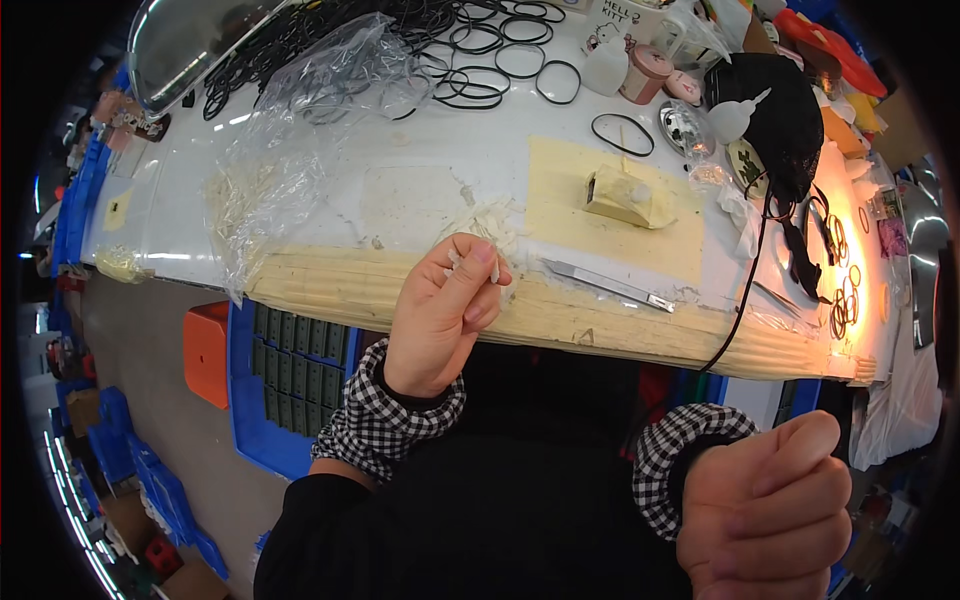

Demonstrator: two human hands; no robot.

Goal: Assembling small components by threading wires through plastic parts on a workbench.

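My left hand (440,315) is raised at the table's front edge, its thumb and fingers pinched together. Small bits of a pale, whitish scrap show at the fingertips, partly hidden by the fingers. Just behind them lies a loose pile of cream-coloured strips (488,222) on the table. My right hand (770,510) is closed in a fist at the lower right, off the table and nearer to me. Whatever it may hold is hidden. Metal tweezers (608,283) lie to the right of my left hand, beside a yellow sheet (560,235) bearing a small yellowish box (622,196).
Black rubber rings (480,85) and clear plastic bags (345,75) spread over the table's back left. Jars (648,75) and a black pouch (765,125) crowd the back right; its black cord hangs over the front edge. Below left stand a blue crate (245,400) and an orange stool (207,355).
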